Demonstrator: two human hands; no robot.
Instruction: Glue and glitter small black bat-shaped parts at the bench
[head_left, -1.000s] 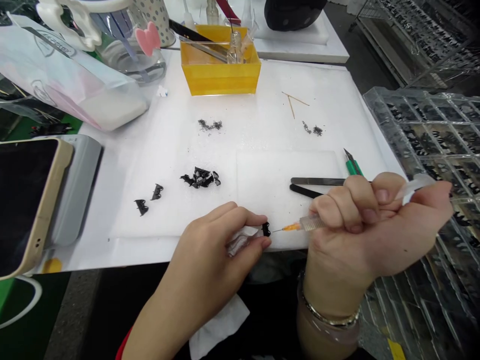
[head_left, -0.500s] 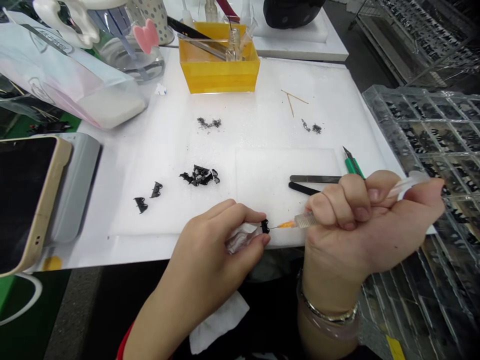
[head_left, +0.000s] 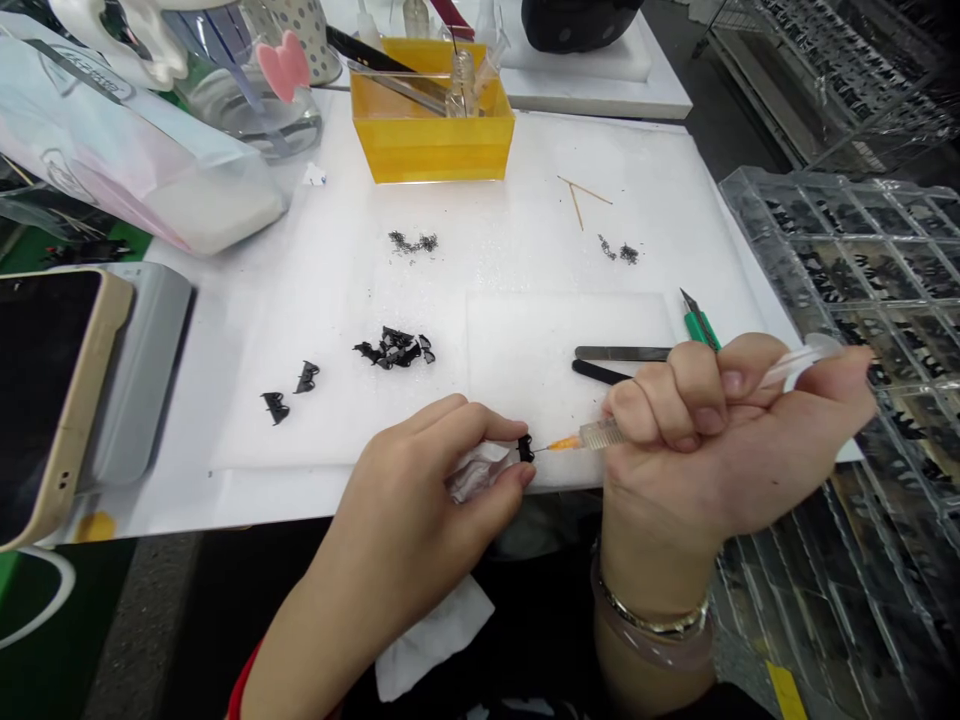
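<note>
Between thumb and forefinger, my left hand (head_left: 427, 490) pinches a small black part (head_left: 526, 448), with a crumpled white tissue (head_left: 476, 470) bunched inside the palm. My right hand (head_left: 727, 450) is wrapped round a clear syringe (head_left: 602, 434), its thumb at the plunger end. The syringe's orange-hubbed needle tip is at the small part's right edge; whether they touch I cannot tell. A pile of black parts (head_left: 395, 348) lies beyond my left hand, with two more single parts (head_left: 275, 407) to its left. Beyond my right hand lie tweezers (head_left: 619, 354) and a green-handled craft knife (head_left: 699, 322).
A yellow box (head_left: 431, 150) with tools and a small bottle stands at the back. Tiny dark bits (head_left: 412, 243) and thin sticks (head_left: 583, 190) lie on the white surface. A phone (head_left: 52, 400) is at left, and clear compartment trays (head_left: 847, 220) are stacked at right.
The whole view has shifted slightly, so everything sits a little further left. Both hands keep the same hold, with the needle still at the black part.
</note>
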